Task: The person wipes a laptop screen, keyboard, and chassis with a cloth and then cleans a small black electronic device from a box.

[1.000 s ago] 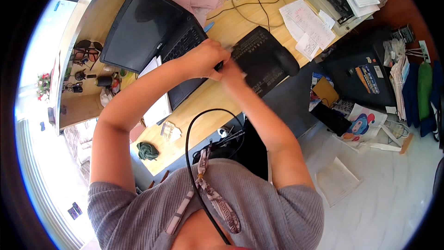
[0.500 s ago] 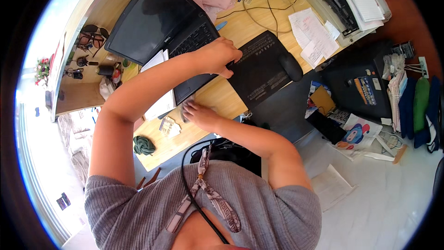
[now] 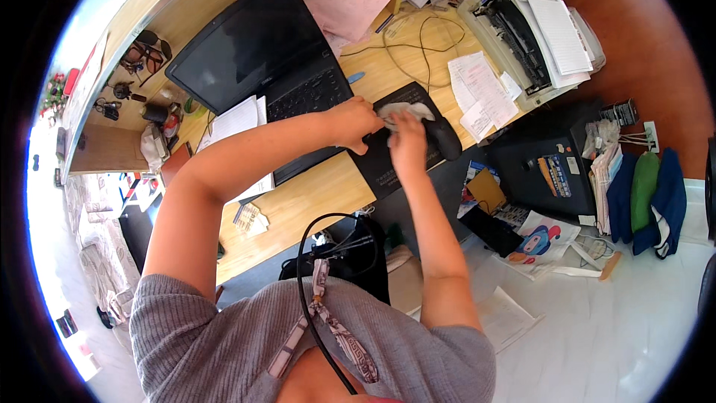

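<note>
On the desk lies a black mouse pad (image 3: 384, 169) with pale print and a raised rounded black part (image 3: 445, 139) at its right side. My right hand (image 3: 408, 145) presses a crumpled greyish-white cloth (image 3: 412, 110) onto the pad's upper half, fingers closed over the cloth. At the pad's left edge, my left hand (image 3: 353, 125) has its fingers curled on the edge, thumb lower down. My left forearm crosses an open black laptop (image 3: 306, 93), hiding part of its keyboard and palm rest. White papers (image 3: 231, 125) lie partly under that forearm.
A printer (image 3: 514, 37) with paper stands at the desk's far right, loose receipts (image 3: 481, 97) beside it. Cables (image 3: 424, 45) loop behind the pad. Small cards (image 3: 251, 219) lie near the front edge. A black cabinet (image 3: 541, 168) and bags stand right of the desk.
My right hand has moved from the desk's front, below the laptop, up and right onto the mouse pad with the cloth. My left hand stays at the pad's left edge. The view has shifted slightly.
</note>
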A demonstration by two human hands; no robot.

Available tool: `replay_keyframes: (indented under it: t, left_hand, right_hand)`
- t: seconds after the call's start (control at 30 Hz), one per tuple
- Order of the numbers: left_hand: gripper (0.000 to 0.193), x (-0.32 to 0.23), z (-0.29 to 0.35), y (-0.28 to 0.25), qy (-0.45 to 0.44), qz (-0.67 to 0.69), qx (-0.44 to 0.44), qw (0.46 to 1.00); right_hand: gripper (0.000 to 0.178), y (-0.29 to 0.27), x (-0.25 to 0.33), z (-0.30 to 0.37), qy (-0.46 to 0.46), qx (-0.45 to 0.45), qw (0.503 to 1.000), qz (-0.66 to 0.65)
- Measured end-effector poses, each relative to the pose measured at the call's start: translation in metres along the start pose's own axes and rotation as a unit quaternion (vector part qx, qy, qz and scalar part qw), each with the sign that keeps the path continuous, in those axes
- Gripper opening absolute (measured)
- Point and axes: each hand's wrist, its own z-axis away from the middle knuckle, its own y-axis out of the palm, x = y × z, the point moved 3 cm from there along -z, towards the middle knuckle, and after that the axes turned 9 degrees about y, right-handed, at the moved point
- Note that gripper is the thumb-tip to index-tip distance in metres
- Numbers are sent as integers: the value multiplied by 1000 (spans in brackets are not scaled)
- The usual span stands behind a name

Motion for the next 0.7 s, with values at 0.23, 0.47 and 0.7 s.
replay_keyframes:
  t: [0.23,0.47,0.7]
  left_hand:
    - [34,7,-5,1,-13,-16,16,1000]
    - [35,8,-11,6,-1,-2,26,1000]
    - [42,24,-22,12,-16,-2,59,998]
  right_hand:
    - [36,59,-5,-10,-95,72,990,81]
    - [25,47,8,25,-160,126,978,-39]
    - [26,46,23,38,-177,133,975,-22]
